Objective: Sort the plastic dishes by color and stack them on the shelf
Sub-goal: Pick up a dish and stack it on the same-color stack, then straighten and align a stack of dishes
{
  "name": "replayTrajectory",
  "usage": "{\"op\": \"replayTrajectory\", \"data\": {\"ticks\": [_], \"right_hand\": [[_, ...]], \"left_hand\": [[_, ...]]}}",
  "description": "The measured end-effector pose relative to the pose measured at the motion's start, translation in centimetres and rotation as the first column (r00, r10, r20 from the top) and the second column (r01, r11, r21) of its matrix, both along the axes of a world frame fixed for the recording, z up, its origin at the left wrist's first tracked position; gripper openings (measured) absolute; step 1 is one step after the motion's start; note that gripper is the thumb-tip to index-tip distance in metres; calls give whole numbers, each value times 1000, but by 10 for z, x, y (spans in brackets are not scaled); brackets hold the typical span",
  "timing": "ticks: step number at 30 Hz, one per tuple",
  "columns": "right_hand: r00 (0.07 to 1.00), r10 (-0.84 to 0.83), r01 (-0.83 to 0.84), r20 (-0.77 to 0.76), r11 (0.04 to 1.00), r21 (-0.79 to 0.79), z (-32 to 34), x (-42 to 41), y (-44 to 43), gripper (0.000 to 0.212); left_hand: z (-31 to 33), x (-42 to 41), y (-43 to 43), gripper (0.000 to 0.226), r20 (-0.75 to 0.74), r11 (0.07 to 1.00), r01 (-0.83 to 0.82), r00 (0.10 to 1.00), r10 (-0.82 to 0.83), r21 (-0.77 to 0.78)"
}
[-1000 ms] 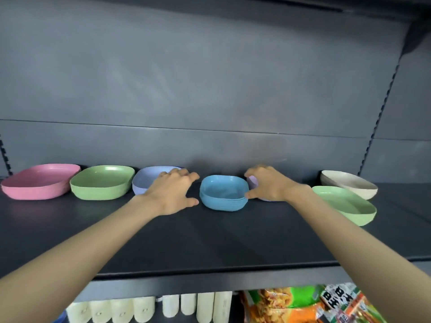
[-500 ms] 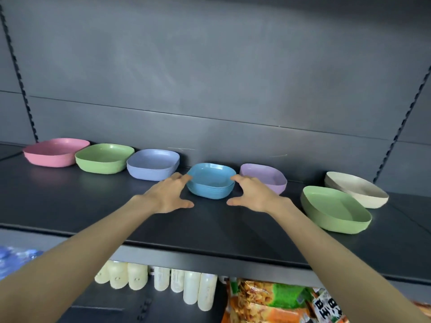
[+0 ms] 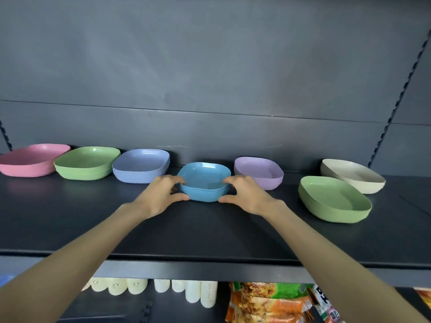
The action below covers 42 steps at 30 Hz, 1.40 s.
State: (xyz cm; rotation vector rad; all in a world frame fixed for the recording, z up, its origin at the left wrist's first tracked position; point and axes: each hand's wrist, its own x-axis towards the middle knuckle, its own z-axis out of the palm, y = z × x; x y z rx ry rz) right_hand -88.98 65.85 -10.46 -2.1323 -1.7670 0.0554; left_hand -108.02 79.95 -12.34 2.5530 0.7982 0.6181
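A stack of blue dishes (image 3: 205,180) stands mid-shelf on the dark shelf (image 3: 210,229). My left hand (image 3: 161,194) grips its left side, fingers curled at the rim and thumb low against the base. My right hand (image 3: 247,194) grips the right side the same way. Along the back stand a pink stack (image 3: 32,159), a green stack (image 3: 86,162), a periwinkle stack (image 3: 141,164) and a lilac dish (image 3: 258,171). At the right sit a green dish (image 3: 333,199) and a cream dish (image 3: 352,174).
A grey back panel (image 3: 210,78) closes the shelf behind the dishes. Below the shelf's front edge are pale bottles (image 3: 186,292) and snack bags (image 3: 268,301). Slotted uprights (image 3: 396,101) run up the right side.
Both hands came off the neighbouring dishes and closed in on the blue stack, now gripping it from both sides. The camera view shifted.
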Motion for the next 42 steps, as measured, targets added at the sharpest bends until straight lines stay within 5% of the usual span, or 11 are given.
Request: {"op": "replayTrajectory", "data": {"ticks": [12, 17, 29, 42], "right_hand": [[997, -39, 41, -71, 999, 22, 1, 5, -92, 43], [988, -156, 156, -13, 986, -54, 8, 18, -127, 57], [964, -224, 248, 145, 952, -179, 26, 27, -144, 63], [844, -493, 508, 213, 861, -18, 106, 128, -198, 53]], "left_hand": [[-4, 6, -74, 46, 80, 987, 136, 986, -144, 88], [3, 25, -106, 60, -50, 968, 174, 985, -167, 180], [45, 39, -120, 50, -406, 879, 296, 904, -132, 373], [131, 153, -153, 53, -328, 773, 393, 911, -252, 498]]}}
